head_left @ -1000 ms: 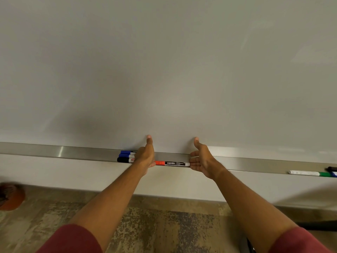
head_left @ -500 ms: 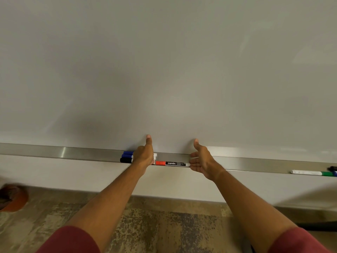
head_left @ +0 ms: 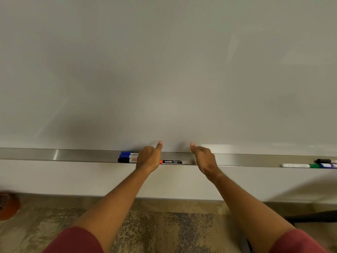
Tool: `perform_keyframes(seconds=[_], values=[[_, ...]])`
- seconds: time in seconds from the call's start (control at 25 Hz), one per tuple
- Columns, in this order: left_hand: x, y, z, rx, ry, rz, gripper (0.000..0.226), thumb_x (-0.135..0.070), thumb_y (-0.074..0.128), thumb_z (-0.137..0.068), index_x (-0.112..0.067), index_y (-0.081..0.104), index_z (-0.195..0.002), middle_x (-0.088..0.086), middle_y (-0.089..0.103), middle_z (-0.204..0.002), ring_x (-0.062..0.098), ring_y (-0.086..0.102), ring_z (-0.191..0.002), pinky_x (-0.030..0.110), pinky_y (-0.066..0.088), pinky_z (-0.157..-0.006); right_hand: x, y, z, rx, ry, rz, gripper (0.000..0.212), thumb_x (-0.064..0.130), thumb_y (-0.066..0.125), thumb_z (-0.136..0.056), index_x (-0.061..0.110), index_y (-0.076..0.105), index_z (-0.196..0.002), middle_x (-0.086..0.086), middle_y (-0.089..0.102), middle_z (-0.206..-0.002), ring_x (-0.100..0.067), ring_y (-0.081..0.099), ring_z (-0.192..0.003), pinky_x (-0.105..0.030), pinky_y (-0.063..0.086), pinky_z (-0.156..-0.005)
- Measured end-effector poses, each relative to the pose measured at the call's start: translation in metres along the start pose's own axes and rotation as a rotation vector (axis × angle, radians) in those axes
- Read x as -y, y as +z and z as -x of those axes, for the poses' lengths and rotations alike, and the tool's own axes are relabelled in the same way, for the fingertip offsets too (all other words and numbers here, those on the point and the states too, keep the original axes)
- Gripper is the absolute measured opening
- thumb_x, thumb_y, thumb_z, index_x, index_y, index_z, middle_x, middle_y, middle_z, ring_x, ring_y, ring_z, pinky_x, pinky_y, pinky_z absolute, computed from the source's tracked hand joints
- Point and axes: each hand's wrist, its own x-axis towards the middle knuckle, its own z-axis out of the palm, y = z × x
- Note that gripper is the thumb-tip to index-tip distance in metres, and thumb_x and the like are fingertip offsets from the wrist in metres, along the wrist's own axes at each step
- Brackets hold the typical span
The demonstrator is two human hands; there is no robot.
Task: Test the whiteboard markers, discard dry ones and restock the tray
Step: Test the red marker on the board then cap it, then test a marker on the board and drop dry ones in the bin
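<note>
A long metal tray (head_left: 73, 155) runs under the whiteboard (head_left: 164, 70). Two blue markers (head_left: 127, 153) and a black marker (head_left: 125, 160) lie on it left of centre. My left hand (head_left: 148, 158) rests over their right ends, thumb up against the board, its fingers hidden. Just to its right lies a red-capped marker (head_left: 172, 162) with a black "camlin" label. My right hand (head_left: 205, 160) sits a little beyond that marker's white end, thumb raised, with nothing seen in it.
At the tray's far right lie a white-and-green marker (head_left: 299, 165), a black marker (head_left: 323, 161) and a blue marker (head_left: 328, 165). An orange-brown object (head_left: 8, 207) sits on the patterned floor at the left. A dark bar (head_left: 313, 218) crosses low right.
My right hand has drawn slightly right, off the red marker's end, which now shows bare. My left hand has stayed over the left markers.
</note>
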Motion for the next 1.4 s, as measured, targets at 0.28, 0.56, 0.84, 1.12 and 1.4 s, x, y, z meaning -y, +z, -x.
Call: perform_keyframes(seconds=[0.28, 0.56, 0.84, 1.12, 1.4], values=[[-0.010, 0.010, 0.038, -0.013, 0.671, -0.624, 0.069, -0.057, 0.038, -0.094, -0.011, 0.034, -0.146, 0.008, 0.037, -0.151, 0.024, 0.032, -0.138, 0.037, 0.025, -0.112, -0.024, -0.019, 0.028, -0.165, -0.308, 0.662, 0.074, 0.063, 0.034, -0.093, 0.014, 0.032, -0.148, -0.009, 0.035, -0.153, -0.026, 0.029, -0.142, -0.041, 0.028, -0.114], [-0.022, 0.045, 0.049, 0.043, 0.942, -0.733, 0.089, -0.065, 0.032, -0.090, -0.017, -0.010, -0.151, 0.005, -0.016, -0.159, 0.021, -0.015, -0.146, 0.038, -0.004, -0.118, -0.044, -0.047, 0.055, -0.321, -0.280, 0.898, 0.093, 0.072, 0.008, -0.081, 0.014, 0.019, -0.152, -0.012, 0.017, -0.159, -0.027, 0.015, -0.147, -0.042, 0.016, -0.118], [-0.056, 0.091, 0.071, 0.057, 1.015, -0.779, 0.094, -0.073, 0.022, -0.084, -0.020, -0.026, -0.145, 0.007, -0.024, -0.156, 0.025, -0.022, -0.144, 0.043, 0.000, -0.120, -0.068, -0.100, 0.073, -0.387, -0.185, 0.951, 0.097, 0.075, 0.001, -0.077, 0.016, 0.011, -0.154, -0.009, 0.008, -0.162, -0.026, 0.006, -0.149, -0.043, 0.007, -0.119], [-0.106, 0.153, 0.109, 0.057, 1.011, -0.791, 0.094, -0.072, 0.027, -0.087, -0.021, -0.025, -0.146, 0.006, -0.026, -0.156, 0.023, -0.023, -0.143, 0.041, -0.005, -0.119, -0.102, -0.176, 0.068, -0.413, -0.149, 0.966, 0.100, 0.076, -0.005, -0.074, 0.018, 0.007, -0.154, -0.008, 0.003, -0.162, -0.026, 0.002, -0.149, -0.044, 0.006, -0.120], [-0.157, 0.239, 0.151, 0.047, 0.908, -0.818, 0.094, -0.073, 0.027, -0.087, -0.021, -0.021, -0.149, 0.005, -0.025, -0.156, 0.023, -0.023, -0.143, 0.038, -0.011, -0.117, -0.153, -0.274, 0.049, -0.338, -0.181, 0.997, 0.100, 0.075, -0.006, -0.073, 0.018, 0.007, -0.154, -0.008, 0.003, -0.162, -0.027, 0.002, -0.149, -0.044, 0.005, -0.119]])
